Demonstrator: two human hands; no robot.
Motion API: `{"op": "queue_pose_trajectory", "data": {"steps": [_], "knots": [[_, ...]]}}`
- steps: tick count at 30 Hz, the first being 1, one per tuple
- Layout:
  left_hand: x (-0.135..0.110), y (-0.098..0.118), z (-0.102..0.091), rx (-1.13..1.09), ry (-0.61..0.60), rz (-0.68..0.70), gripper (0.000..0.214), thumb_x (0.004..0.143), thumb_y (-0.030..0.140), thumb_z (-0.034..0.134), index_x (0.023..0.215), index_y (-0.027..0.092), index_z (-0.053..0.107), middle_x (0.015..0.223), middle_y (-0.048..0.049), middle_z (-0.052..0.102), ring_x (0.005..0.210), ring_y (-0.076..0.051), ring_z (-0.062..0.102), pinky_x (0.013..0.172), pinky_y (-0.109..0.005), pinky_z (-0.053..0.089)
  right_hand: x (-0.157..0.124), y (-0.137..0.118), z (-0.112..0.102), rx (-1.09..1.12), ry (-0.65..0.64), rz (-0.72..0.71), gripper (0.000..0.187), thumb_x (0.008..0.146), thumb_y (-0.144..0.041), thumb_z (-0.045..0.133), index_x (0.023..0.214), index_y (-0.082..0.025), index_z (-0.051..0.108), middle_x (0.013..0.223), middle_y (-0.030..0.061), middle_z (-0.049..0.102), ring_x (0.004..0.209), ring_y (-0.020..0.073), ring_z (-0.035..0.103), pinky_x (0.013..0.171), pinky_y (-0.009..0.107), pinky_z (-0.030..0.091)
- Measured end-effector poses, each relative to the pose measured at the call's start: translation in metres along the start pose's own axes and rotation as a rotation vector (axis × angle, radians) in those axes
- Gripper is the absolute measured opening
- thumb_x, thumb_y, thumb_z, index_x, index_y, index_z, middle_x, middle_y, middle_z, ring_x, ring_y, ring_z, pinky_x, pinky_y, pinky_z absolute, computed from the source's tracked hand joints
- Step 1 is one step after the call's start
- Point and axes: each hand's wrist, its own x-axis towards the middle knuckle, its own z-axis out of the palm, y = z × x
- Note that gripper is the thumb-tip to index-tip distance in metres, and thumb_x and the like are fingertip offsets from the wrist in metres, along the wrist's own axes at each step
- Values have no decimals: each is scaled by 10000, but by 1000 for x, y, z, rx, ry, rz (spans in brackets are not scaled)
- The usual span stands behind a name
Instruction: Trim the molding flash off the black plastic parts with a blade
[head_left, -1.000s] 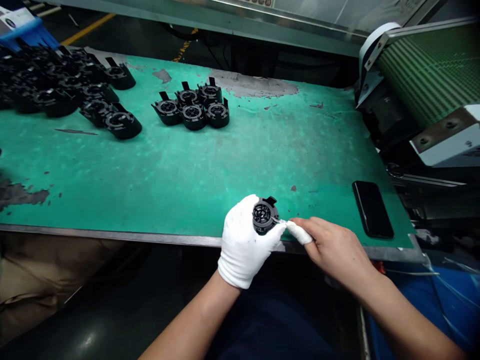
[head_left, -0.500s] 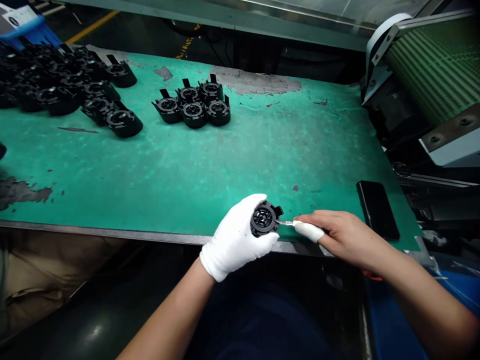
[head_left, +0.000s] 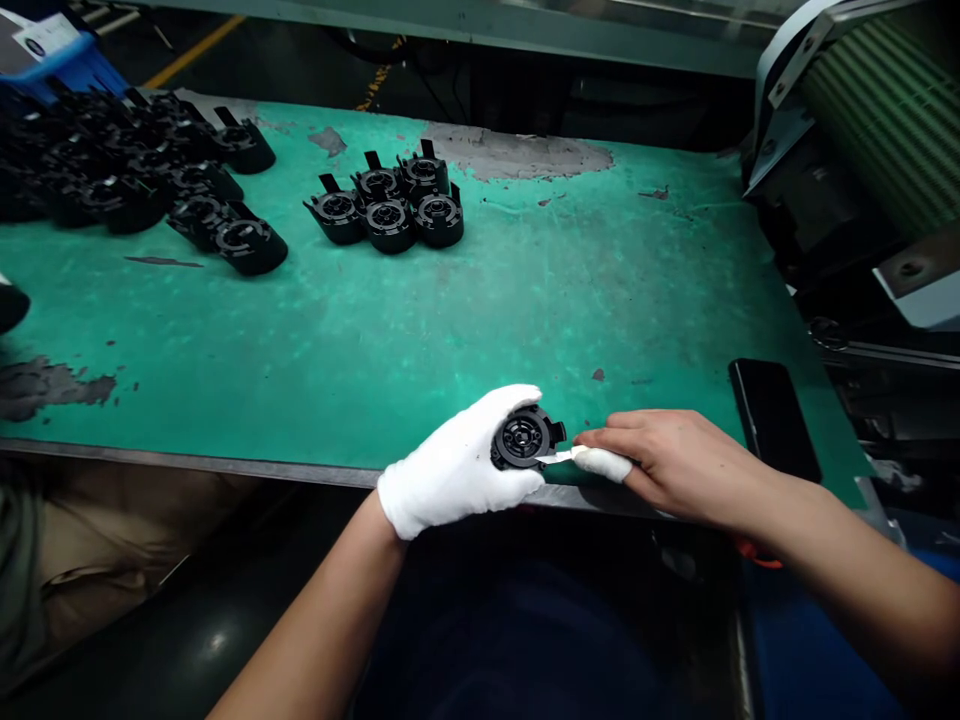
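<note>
My left hand (head_left: 463, 462), in a white glove, is closed around a round black plastic part (head_left: 523, 437) near the table's front edge. The part's ribbed round face is turned up, and a small tab sticks out at its right. My right hand (head_left: 646, 455), bare but for a white cover on the thumb, grips a small knife (head_left: 556, 458). Its thin, pale blade meets the lower right rim of the part. The fingers hide most of the knife's handle.
Several similar black parts (head_left: 390, 222) stand grouped on the green table (head_left: 360, 340). A larger cluster (head_left: 112, 170) fills the far left, by a blue bin (head_left: 67, 70). A black phone (head_left: 775, 418) lies at the right, below a green-belted conveyor (head_left: 892, 120).
The knife blade has shifted from the right side of the part's rim to its lower right. Both hands have moved slightly left in view, with their holds kept.
</note>
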Motion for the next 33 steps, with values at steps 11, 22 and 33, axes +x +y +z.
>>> {"op": "queue_pose_trajectory", "data": {"steps": [11,22,33], "knots": [[-1,0,10,-16,92,26,675,767,262,739,1386,270,468,1393,-67,575,1262,-260,587,1123,-445,494,-9,-3,26,-15,188,55,379,966,-204,461,1285,-293,647,966,22,711,848,202,672,628,295,397],[-2,-1,15,-12,127,37,656,770,237,718,1373,253,459,1371,-66,576,1251,-234,586,1128,-411,486,-6,-3,30,-71,190,97,377,956,-212,446,1253,-305,659,978,19,710,858,228,681,618,312,404],[-9,0,36,17,290,1,696,763,259,749,1389,232,445,1417,-92,544,1323,-251,535,1176,-460,448,-14,-11,34,241,269,103,306,1030,-289,397,1176,-271,666,1105,41,757,945,227,716,775,331,517]]}}
